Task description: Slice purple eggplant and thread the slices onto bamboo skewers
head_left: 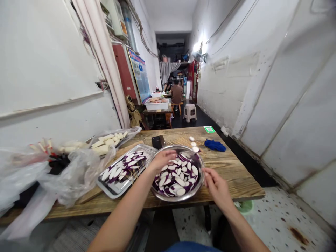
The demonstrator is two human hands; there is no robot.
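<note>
A metal bowl (176,199) full of cut eggplant slices (180,181), white with purple skin, stands near the table's front edge. Over its left rim reaches my left hand (164,159), fingers stretched out above the slices and nothing visible in them. My right hand (215,183) is closed at the bowl's right rim, pinching a skewer. Several eggplant slices (195,149) are threaded along that skewer, which tilts up and away over the bowl's far right side. Left of the bowl, a metal tray (115,193) holds skewered eggplant slices (126,164).
Loose bamboo skewers (180,140) and a dark cleaver blade (157,141) lie behind the bowl. A blue cloth (215,145) is at the right. Plastic bags (76,178) and a tray of pale pieces (109,141) crowd the left. A person (176,92) sits far back.
</note>
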